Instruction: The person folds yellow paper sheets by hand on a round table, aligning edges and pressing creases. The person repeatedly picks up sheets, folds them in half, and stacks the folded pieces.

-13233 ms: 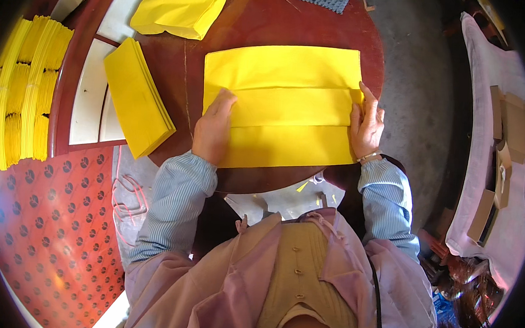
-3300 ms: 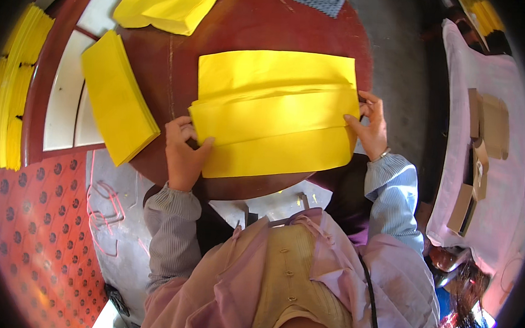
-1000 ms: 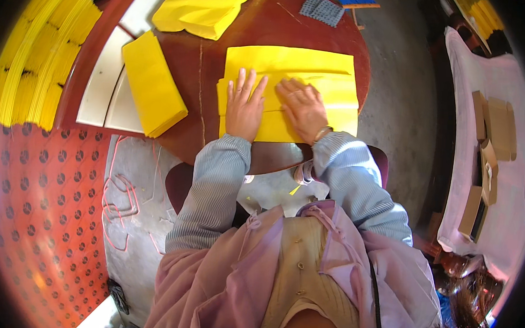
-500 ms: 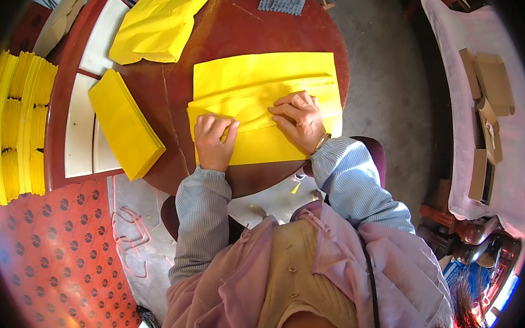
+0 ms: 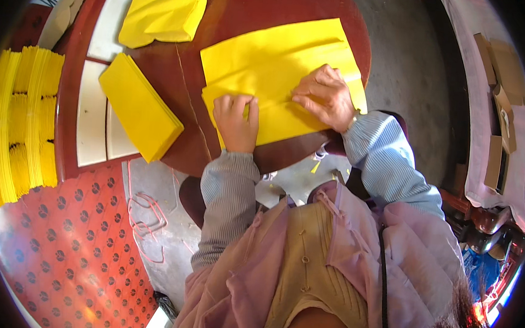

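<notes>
A yellow sheet, creased across its middle, lies on the round red-brown table in front of me. It looks like soft paper or thin cloth; I cannot tell which. My left hand is at its near left part, fingers curled and pinched on the material. My right hand rests farther right on the same sheet, its fingers bent together over a crease. What lies under the curled fingertips is hidden. Left of the sheet is a folded yellow stack, and beyond that another crumpled yellow piece.
The red-brown table has a crack line running across it. Tall bundles of folded yellow pieces stand at the far left beside a white-panelled cabinet. Open cardboard boxes lie on a pink cloth at the right. A pink cord lies on the floor.
The whole view has shifted, with the table now higher and farther right. The sheet has turned a little. My right hand's fingers are drawn in more; both hands remain on the sheet.
</notes>
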A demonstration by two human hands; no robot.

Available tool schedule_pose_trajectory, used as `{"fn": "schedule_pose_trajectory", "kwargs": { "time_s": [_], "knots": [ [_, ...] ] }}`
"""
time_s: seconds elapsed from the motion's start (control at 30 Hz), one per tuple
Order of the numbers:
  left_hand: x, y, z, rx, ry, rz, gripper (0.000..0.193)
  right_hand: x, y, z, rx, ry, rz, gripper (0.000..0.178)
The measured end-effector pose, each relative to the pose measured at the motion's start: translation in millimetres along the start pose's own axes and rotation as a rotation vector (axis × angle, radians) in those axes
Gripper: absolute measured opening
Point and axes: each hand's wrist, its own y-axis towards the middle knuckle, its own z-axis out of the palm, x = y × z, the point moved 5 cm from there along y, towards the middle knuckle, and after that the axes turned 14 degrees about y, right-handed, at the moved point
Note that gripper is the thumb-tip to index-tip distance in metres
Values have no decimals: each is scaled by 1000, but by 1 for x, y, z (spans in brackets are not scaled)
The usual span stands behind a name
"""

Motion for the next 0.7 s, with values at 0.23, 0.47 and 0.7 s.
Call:
{"fn": "schedule_pose_trajectory", "kwargs": {
  "time_s": [0.23, 0.47, 0.7],
  "knots": [
    [1, -24, -74, -228, 114, -23, 15, 45, -204, 117, 1108, 304, 516, 20],
    [24, -42, -89, -324, 200, -186, 15, -31, -252, 115, 1163, 149, 601, 19],
    [43, -10, -57, -93, 309, -134, 17, -58, -215, 82, 1147, 222, 621, 18]
  ]
}}
